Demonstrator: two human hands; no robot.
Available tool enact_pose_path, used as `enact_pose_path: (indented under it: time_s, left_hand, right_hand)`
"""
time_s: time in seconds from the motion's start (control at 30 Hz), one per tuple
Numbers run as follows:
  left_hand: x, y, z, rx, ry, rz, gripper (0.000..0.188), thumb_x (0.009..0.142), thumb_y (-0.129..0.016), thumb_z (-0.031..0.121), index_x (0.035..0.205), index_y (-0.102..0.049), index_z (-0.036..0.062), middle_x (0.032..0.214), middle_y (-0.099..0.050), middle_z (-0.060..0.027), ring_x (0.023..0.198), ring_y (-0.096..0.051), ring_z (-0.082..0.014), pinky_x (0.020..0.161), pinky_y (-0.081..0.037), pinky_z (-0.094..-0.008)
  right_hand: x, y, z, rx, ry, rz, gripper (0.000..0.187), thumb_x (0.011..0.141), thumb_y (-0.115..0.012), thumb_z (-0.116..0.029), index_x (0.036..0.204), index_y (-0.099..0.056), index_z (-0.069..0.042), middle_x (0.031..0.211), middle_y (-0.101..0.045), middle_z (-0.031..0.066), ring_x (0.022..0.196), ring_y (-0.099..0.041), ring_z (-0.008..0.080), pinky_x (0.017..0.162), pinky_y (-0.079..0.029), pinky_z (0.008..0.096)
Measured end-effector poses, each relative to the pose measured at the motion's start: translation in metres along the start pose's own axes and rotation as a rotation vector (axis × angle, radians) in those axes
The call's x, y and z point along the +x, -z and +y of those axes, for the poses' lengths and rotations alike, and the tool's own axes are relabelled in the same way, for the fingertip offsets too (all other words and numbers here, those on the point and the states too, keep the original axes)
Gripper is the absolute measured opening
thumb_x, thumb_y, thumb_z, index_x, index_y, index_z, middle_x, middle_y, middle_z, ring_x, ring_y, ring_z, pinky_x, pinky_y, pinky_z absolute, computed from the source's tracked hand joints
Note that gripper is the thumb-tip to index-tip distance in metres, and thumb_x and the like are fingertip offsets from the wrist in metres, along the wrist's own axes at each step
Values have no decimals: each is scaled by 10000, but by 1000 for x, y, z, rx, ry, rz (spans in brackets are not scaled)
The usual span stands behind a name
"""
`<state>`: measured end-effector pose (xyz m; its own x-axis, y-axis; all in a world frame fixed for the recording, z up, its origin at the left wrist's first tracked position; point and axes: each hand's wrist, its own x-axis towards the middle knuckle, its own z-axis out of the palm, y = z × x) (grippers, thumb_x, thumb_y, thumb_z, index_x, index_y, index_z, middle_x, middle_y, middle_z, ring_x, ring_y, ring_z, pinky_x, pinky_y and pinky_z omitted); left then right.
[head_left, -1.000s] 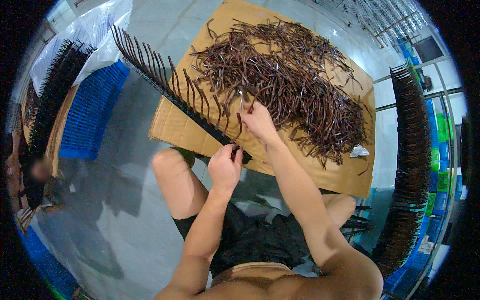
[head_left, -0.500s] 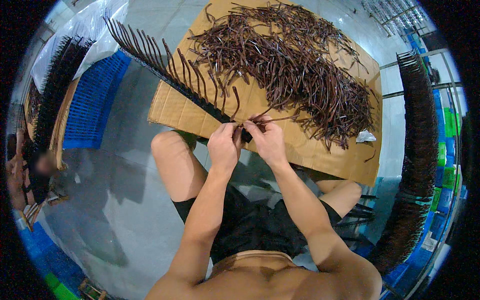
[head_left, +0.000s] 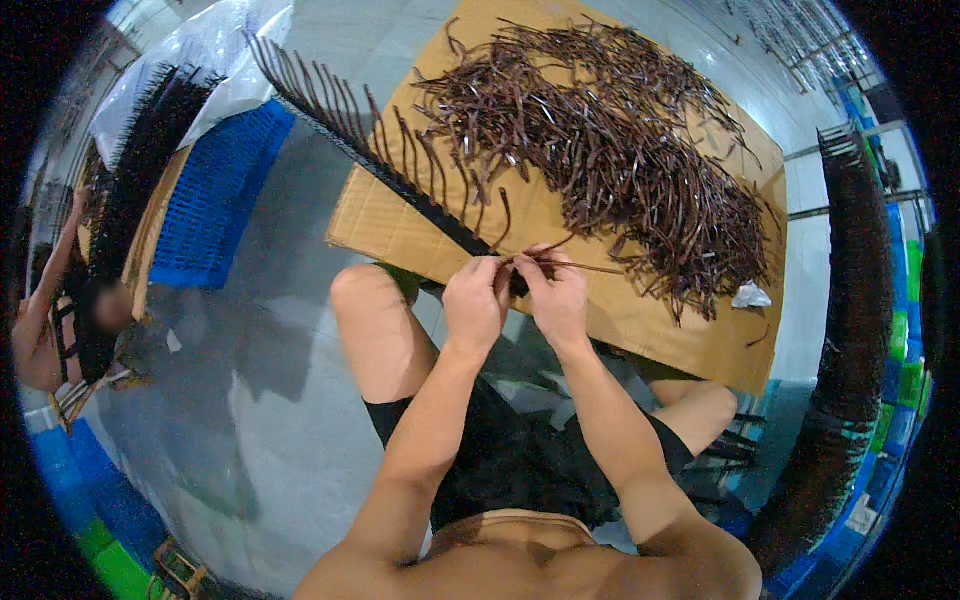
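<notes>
A long black strip (head_left: 400, 190) slants from the upper left down to my hands, with a row of thin, dark brown, curved pieces standing along it like comb teeth. My left hand (head_left: 478, 300) is closed on the strip's near end, fingers pinched. Close beside it, my right hand (head_left: 556, 300) pinches slender brown pieces (head_left: 600, 268) of the same kind, which stick out to the right. My fingertips nearly meet and hide where piece and strip join. Just beyond them, a big heap of loose brown pieces (head_left: 600, 150) covers much of a cardboard sheet (head_left: 390, 235).
A scrap of white paper (head_left: 751, 295) lies at the cardboard's right. Long racks of dark pieces stand at the right (head_left: 855, 300) and far left (head_left: 150, 170), the latter near a blue crate (head_left: 215, 200). Another person (head_left: 50, 330) sits at the left edge. My bent knees flank the cardboard's near edge.
The whole view has shifted, so everything sits a little further right and lower. Both hands stay together at the strip's near end; the brown pieces in my right hand have changed angle slightly.
</notes>
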<state>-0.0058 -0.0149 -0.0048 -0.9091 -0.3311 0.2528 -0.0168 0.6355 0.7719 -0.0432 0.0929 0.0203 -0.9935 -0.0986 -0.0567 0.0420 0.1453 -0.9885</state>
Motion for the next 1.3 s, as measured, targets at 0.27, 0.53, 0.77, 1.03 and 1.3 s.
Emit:
enact_pose_path:
  time_s: [0.27,0.53,0.77,1.03,1.3]
  left_hand:
    - [-2,-5,-8,-42,-4,32,223,724,-629,36,945,-647,55,886,-657,-167,798,-628,-368,711,-513,-434]
    - [-10,-2,-16,-11,20,75,173,751,-648,152,899,-636,63,849,-650,-134,766,-624,-357,647,-493,-439]
    - [-12,-7,4,6,13,-17,161,798,-652,226,836,-629,71,746,-625,-148,720,-618,-349,638,-491,-454]
    - [-11,-18,-4,4,-97,87,105,820,-663,138,891,-670,62,831,-666,-144,743,-630,-343,657,-504,-423]
    - [-9,-17,0,-30,-112,69,63,794,-652,105,794,-619,51,791,-631,-113,708,-602,-331,631,-469,-415]
  right_hand:
    - [1,-1,3,-32,20,-64,158,872,-644,-102,946,-641,38,872,-673,93,820,-616,153,757,-496,286]
    - [-3,-5,15,-472,359,-105,141,886,-627,-102,961,-643,16,903,-665,118,833,-629,209,762,-491,313]
    - [12,30,28,-88,3,-105,132,897,-584,-41,1010,-612,20,958,-641,86,899,-581,135,809,-473,289]
    - [2,28,6,39,-79,-71,95,872,-645,-36,951,-612,5,868,-655,52,816,-597,104,754,-493,260]
    - [0,24,14,-17,-53,-66,146,892,-637,-111,966,-618,13,877,-678,88,815,-635,133,749,-504,272]
